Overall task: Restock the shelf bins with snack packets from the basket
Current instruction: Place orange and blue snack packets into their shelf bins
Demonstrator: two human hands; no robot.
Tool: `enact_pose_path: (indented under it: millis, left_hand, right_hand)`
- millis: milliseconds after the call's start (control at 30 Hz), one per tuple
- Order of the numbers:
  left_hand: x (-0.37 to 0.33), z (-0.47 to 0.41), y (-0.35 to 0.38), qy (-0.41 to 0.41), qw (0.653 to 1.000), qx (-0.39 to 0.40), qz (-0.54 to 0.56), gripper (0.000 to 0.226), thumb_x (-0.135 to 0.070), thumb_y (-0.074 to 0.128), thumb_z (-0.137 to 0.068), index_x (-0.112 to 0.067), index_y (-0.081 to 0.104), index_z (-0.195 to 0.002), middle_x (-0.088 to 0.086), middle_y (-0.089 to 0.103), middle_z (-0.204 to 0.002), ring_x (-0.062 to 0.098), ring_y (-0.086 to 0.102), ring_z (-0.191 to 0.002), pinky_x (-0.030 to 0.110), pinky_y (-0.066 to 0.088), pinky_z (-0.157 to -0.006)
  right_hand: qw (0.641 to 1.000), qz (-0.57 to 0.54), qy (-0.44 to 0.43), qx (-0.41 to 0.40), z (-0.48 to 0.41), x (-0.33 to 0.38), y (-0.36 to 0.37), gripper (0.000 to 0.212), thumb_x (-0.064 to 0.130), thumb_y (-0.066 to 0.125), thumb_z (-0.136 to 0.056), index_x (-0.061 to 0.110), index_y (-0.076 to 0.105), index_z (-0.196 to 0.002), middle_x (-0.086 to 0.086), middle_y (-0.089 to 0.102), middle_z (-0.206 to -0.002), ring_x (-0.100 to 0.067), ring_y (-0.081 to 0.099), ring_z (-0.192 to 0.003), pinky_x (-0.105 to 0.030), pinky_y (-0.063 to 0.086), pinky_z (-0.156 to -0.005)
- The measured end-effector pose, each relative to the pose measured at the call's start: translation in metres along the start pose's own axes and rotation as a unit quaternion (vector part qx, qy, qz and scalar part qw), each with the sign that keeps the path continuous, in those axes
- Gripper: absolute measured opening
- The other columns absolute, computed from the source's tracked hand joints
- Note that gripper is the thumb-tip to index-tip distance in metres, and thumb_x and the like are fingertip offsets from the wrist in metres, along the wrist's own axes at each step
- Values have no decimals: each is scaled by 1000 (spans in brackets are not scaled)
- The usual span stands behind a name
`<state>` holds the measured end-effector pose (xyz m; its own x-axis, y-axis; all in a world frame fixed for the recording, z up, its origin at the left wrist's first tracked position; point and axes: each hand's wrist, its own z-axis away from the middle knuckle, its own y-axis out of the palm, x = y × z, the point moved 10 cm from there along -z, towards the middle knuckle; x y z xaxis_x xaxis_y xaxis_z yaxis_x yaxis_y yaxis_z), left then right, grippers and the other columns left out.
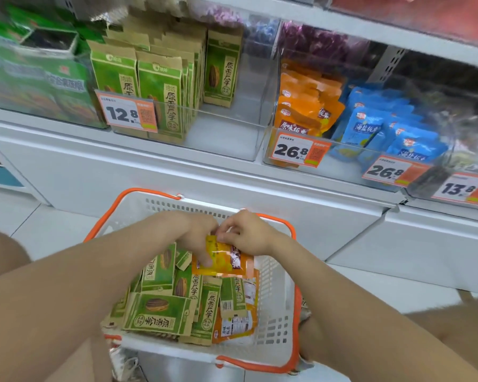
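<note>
My left hand [198,238] and right hand [247,234] both pinch a glossy orange snack packet [222,259] over the white plastic orange-handled basket [275,296] holding green paper packets [160,312]

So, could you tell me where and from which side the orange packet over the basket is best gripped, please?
Probably by its flat top seal edge, from above. The orange packet hangs above the green packets in the basket, top edge up, where the left hand and right hand already pinch it. The thin seal suits a pinch; the filled body below is bulkier.
</note>
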<state>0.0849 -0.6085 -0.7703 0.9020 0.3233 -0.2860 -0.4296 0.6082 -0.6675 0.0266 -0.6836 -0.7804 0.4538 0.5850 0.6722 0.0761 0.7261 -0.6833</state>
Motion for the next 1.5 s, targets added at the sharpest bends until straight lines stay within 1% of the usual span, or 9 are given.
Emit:
enact_pose_path:
  millis: [100,267,467,567,867,1033,1200,1367,1500]
  left_hand:
    - [5,12,-19,11,997,-53,58,47,-45,91,-77,-22,71,-113,-6,75,-107,20,71,-96,35,59,-84]
    - [6,32,-43,6,959,-137,249,34,-36,91,-80,-16,72,-101,0,77,-86,16,72,-72,31,56,-70]
    - [-11,37,-59,36,872,-222,435,27,-22,88,-84,-19,69,-103,1,77,-95,13,69,-82,21,54,-71]
    - [-18,32,-61,66,852,-236,462,37,-8,90,-80,-17,72,-110,-1,80,-101,18,76,-95,32,60,-93]
    - [-31,23,-80,68,828,-268,488,46,-7,94,-72,-17,73,-112,0,81,-100,20,77,-97,45,62,-92]
    - [-65,40,-110,134,809,-299,488,41,-12,90,-81,-20,71,-115,-4,80,-103,12,77,-95,31,61,-83]
    - [-92,67,-154,170,767,-453,421,51,-34,92,-78,-29,63,-119,-12,76,-106,4,71,-94,26,56,-82]
    - [-106,96,-185,129,726,-614,282,76,-52,92,-70,-27,47,-126,-9,45,-117,8,44,-107,14,37,-88]
    - [-121,100,-203,102,710,-681,147,59,-36,83,-83,-20,52,-131,-1,42,-128,20,40,-118,41,41,-98]
  right_hand:
    - [996,-49,18,-70,8,18,-34,19,34,73,-94,22,78,-81,-2,77,-79,-25,73,-78,-42,61,-75]
    - [976,-62,61,-199,24,44,-109,18,27,61,-94,21,78,-92,6,74,-91,-18,69,-97,-38,57,-90]
    - [988,-24,79,-132,30,65,-149,21,15,64,-89,18,75,-106,-6,76,-100,-22,74,-90,-46,65,-77]
    - [995,44,43,-78,29,81,-154,17,14,71,-90,18,80,-103,-2,79,-93,-18,76,-86,-42,65,-78]
    - [993,98,-7,-64,26,93,-178,18,22,77,-93,17,80,-111,2,78,-101,-13,74,-92,-41,64,-84]
    - [987,142,-22,-75,44,110,-198,34,36,79,-91,25,73,-122,9,72,-111,-10,68,-97,-31,60,-85]
    - [966,141,-50,-210,87,129,-258,28,33,79,-90,27,74,-118,11,68,-108,-13,65,-101,-33,56,-84]
    - [903,163,10,-396,130,116,-320,35,25,70,-93,30,69,-128,1,69,-120,-29,51,-120,-40,47,-96]
    - [862,229,79,-446,140,98,-336,34,17,65,-91,31,67,-122,-11,68,-110,-39,59,-109,-41,48,-76]
